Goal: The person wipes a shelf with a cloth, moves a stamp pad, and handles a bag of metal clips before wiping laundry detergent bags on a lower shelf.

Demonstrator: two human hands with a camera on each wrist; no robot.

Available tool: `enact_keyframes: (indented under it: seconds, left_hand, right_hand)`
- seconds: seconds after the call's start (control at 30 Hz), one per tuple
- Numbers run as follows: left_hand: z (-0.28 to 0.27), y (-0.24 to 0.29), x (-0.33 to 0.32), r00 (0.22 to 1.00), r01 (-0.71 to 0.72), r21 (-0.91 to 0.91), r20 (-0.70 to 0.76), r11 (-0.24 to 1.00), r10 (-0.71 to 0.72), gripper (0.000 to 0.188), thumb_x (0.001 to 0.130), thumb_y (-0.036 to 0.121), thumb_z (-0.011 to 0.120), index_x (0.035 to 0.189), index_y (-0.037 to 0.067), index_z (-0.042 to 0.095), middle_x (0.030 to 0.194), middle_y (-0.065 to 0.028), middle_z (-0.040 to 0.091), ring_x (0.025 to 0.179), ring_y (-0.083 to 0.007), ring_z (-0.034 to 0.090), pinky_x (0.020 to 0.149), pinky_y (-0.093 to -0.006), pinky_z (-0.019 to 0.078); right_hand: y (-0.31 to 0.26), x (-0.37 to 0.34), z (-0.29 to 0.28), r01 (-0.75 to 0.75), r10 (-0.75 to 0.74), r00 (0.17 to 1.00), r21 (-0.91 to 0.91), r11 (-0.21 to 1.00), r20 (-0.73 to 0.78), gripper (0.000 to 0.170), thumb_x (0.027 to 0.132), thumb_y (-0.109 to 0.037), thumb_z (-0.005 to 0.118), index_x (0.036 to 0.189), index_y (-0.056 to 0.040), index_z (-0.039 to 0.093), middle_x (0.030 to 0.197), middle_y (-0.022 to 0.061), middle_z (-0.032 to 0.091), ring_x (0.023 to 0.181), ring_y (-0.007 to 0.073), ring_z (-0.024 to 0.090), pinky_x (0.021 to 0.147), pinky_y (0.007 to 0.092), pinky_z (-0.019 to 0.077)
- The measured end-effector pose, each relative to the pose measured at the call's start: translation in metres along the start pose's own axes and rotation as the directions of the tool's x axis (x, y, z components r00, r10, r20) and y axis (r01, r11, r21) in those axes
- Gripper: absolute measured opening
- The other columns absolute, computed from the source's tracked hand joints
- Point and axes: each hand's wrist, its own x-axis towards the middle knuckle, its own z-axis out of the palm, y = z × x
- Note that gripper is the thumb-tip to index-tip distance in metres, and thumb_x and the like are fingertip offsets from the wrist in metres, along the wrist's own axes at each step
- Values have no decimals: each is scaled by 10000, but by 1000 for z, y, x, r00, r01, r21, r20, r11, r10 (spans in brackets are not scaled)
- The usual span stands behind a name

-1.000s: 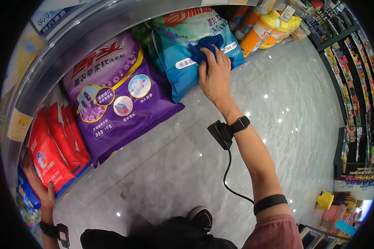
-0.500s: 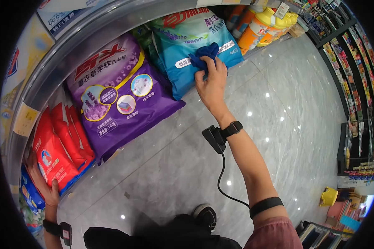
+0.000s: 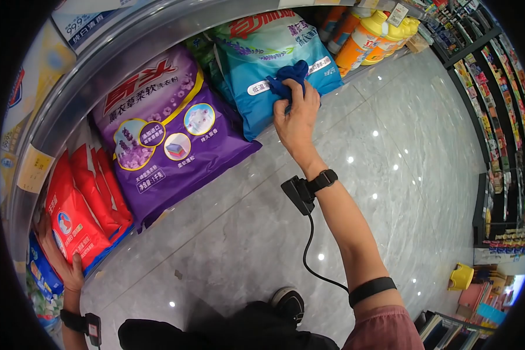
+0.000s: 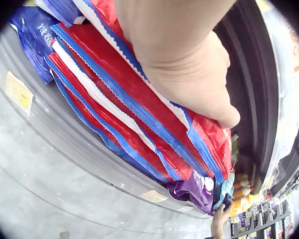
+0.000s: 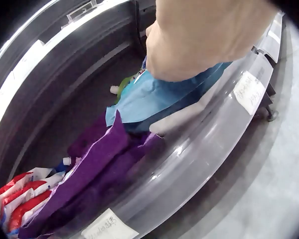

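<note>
My right hand (image 3: 298, 119) grips a crumpled dark blue cloth (image 3: 290, 74) against the front of a teal laundry powder bag (image 3: 255, 118). The cloth partly covers the bag's white label strip. In the right wrist view, the hand (image 5: 194, 47) is over the teal bag and the cloth is hidden. At far left, my left hand (image 3: 64, 261) lies along the side of several upright red bags (image 3: 76, 224), thumb apart at their lower edge. Its fingers are partly hidden behind them; the left wrist view shows the hand (image 4: 189, 74) over their blue-edged seams.
A large purple laundry powder bag (image 3: 178, 166) stands between the red and teal bags. Orange bottles with yellow caps (image 3: 364, 44) are at the right. A clear shelf lip (image 5: 204, 157) carries paper tags. Grey tiled floor (image 3: 227, 233) lies below.
The right hand and cloth have slid down and left across the teal bag, onto its label strip. The left hand stays by the red bags; the head view has shifted slightly.
</note>
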Motion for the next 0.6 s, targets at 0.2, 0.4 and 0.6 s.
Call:
enact_keyframes:
  seconds: [0.2, 0.4, 0.6]
  left_hand:
    - [-1, 2, 0, 1000, 9, -2, 2, 1000, -9, 777, 846, 631, 309, 1354, 44, 313, 1395, -180, 338, 1308, -358, 281, 1085, -525, 133]
    - [-1, 2, 0, 1000, 7, -14, -6, 1000, -7, 766, 847, 621, 325, 1352, 45, 320, 1389, -178, 348, 1297, -356, 298, 1083, -521, 145]
    - [-3, 5, 2, 1000, 5, -8, -18, 1000, -5, 765, 846, 616, 333, 1352, 44, 328, 1378, -184, 357, 1290, -353, 311, 1082, -515, 153]
  right_hand:
    - [2, -3, 5, 16, -16, 999, -13, 1000, -41, 350, 693, -49, 516, 1042, -58, 537, 1042, 218, 475, 1073, 379, 437, 982, 508, 278]
    - [1, -4, 5, 12, -12, 999, -8, 1000, -42, 359, 695, -49, 514, 1054, -58, 530, 1051, 229, 468, 1069, 388, 431, 977, 508, 277]
    - [3, -9, 7, -9, 9, 999, 0, 1000, -51, 359, 704, -54, 522, 1063, -66, 529, 1081, 242, 459, 1050, 404, 423, 949, 494, 297]
